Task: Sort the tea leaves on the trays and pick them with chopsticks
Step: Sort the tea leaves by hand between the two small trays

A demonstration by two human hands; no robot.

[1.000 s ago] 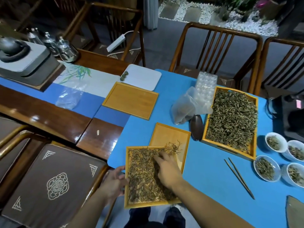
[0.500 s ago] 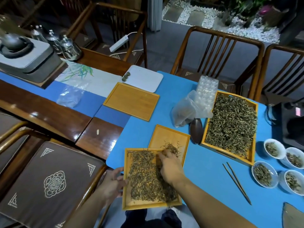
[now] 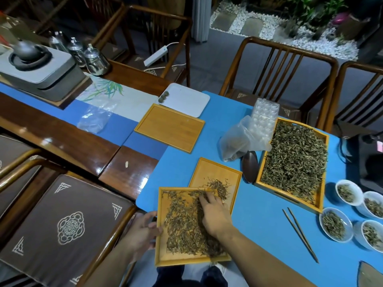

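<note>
Toward the lower centre of the frame, the near bamboo tray (image 3: 163,253) overhangs the edge of the blue mat (image 3: 259,220) above the person's lap, its far rim resting on the small bamboo tray (image 3: 215,170) behind it. The left hand (image 3: 141,233) holds the near tray's left rim, fingers curled at the edge, while the right hand (image 3: 215,216) lies palm down on the loose tea leaves (image 3: 182,222) with fingers nearly straight, apparently sweeping them toward the far rim; a small heap of leaves (image 3: 219,186) lies just past that rim on the small tray. Risk, as a judgement: because the near tray is only partly supported, pressure from the sweeping hand or a slackened left grip could tip it and spill leaves onto the lap or floor; a broad sweep could also push leaves over the side rims onto the mat, or crush the brittle strands. The chopsticks (image 3: 300,235) lie unused at lower right, well apart from both hands, near four white bowls (image 3: 335,224) holding sorted leaves. The large tray of tea leaves (image 3: 294,160) sits at centre right. Hidden or unclear: the right palm covers the leaves beneath it, the left thumb cannot be made out, and the rightmost bowls are cut off by the frame edge.
</note>
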